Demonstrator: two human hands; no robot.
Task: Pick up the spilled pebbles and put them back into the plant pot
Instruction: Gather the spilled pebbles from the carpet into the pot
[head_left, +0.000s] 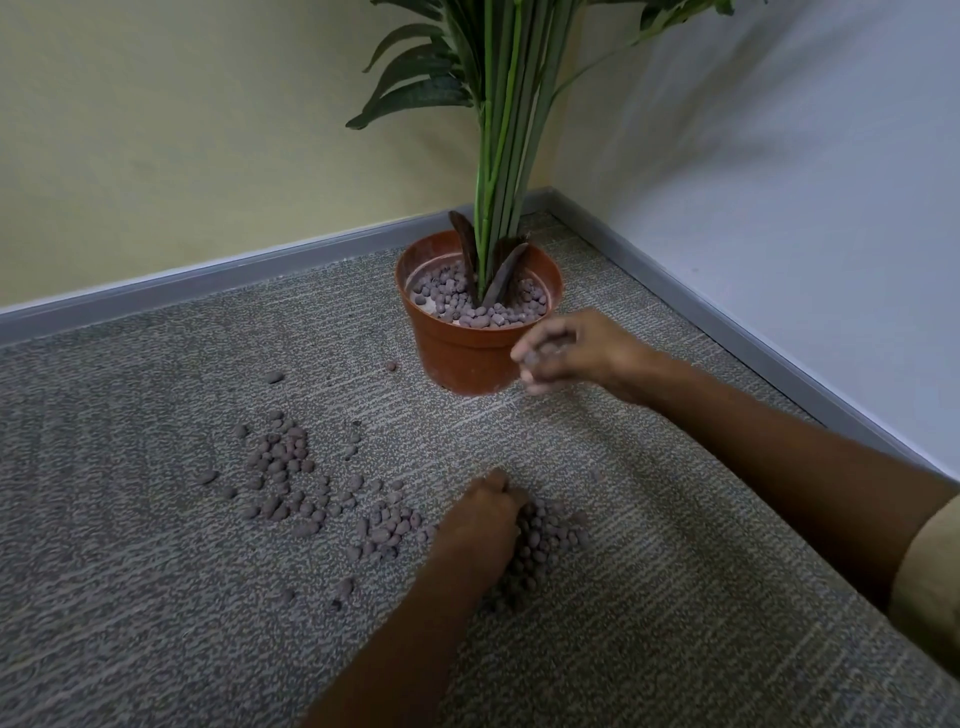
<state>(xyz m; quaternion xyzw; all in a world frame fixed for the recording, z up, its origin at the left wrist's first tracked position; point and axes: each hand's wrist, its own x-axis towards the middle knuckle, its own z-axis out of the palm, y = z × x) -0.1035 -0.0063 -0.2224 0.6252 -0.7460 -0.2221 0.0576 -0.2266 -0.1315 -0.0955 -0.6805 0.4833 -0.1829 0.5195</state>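
Note:
Several grey-purple pebbles (283, 470) lie scattered on the carpet in the middle and left of the view. A terracotta plant pot (457, 353) stands in the room's corner, partly filled with the same pebbles around green stems. My right hand (563, 351) hovers blurred beside the pot's right rim, its fingers curled round a few pebbles. My left hand (483, 519) rests on the carpet, fingers curled into a heap of pebbles (540, 545) just to its right, gathering them.
Grey speckled carpet (156, 597) covers the floor. A grey skirting board (208, 273) runs along the yellow wall at the back and the white wall on the right. The plant's leaves (415, 88) spread above the pot.

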